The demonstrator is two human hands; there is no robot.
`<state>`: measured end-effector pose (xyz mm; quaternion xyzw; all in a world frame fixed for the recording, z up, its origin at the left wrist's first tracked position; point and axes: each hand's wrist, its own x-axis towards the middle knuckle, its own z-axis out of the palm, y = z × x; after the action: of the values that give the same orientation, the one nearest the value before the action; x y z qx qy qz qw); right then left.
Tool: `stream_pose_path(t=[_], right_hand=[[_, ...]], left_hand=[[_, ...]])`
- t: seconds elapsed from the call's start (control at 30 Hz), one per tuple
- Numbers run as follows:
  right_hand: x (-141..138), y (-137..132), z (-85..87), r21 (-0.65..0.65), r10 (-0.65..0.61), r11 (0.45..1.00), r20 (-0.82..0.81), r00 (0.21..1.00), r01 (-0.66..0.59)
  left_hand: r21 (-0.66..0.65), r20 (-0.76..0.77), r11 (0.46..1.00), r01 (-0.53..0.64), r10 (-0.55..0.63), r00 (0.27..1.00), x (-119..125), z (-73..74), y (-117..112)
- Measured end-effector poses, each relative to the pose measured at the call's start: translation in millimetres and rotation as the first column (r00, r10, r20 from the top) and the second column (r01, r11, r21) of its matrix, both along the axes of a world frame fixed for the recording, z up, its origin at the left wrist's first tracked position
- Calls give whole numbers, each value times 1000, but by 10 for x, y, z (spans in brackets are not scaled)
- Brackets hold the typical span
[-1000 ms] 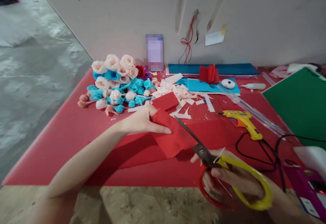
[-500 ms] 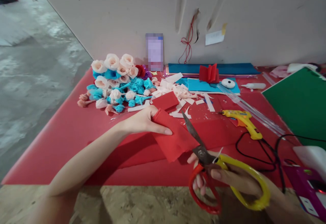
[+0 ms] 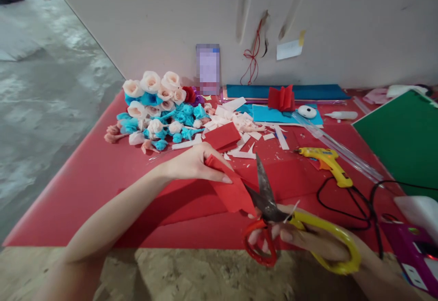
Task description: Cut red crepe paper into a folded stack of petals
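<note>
My left hand (image 3: 196,164) pinches a folded piece of red crepe paper (image 3: 231,193) between thumb and fingers, above the table. In my right hand (image 3: 294,234) is a pair of scissors (image 3: 268,203) with one red and one yellow handle loop. Their blades are apart, and the lower one reaches to the right edge of the red paper; whether it lies inside the fold I cannot tell. Underneath, a larger red sheet (image 3: 185,205) lies flat. Just beyond my left hand rests a red folded piece (image 3: 222,136) on pale paper scraps (image 3: 246,123).
Paper flowers (image 3: 150,109) in peach and blue are heaped at the back left. A yellow glue gun (image 3: 326,159) with a black cord lies right, near clear sticks (image 3: 345,150) and a green board (image 3: 404,141). A purple power strip (image 3: 407,255) sits at the right front edge.
The scissors have turned and shifted slightly left, with their blades spread wider and the lower one now at the paper. The red paper has tilted in my left hand, which stays nearly in place.
</note>
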<state>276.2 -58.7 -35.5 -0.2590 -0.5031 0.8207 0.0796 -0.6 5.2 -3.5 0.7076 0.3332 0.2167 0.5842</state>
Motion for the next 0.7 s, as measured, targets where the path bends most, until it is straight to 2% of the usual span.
stream_pose_path(t=[0.2, 0.43, 0.7], right_hand=[[-30, -5, -15, 3, -91, 996, -46, 995, 91], [45, 20, -23, 28, -80, 996, -61, 995, 82], [59, 33, -30, 16, -61, 998, -10, 998, 61]], left_hand=[[45, -51, 998, -36, 39, 998, 28, 14, -27], [22, -30, 1000, -14, 15, 999, 12, 39, -40], [-45, -85, 999, 8, -12, 996, 35, 25, -51]])
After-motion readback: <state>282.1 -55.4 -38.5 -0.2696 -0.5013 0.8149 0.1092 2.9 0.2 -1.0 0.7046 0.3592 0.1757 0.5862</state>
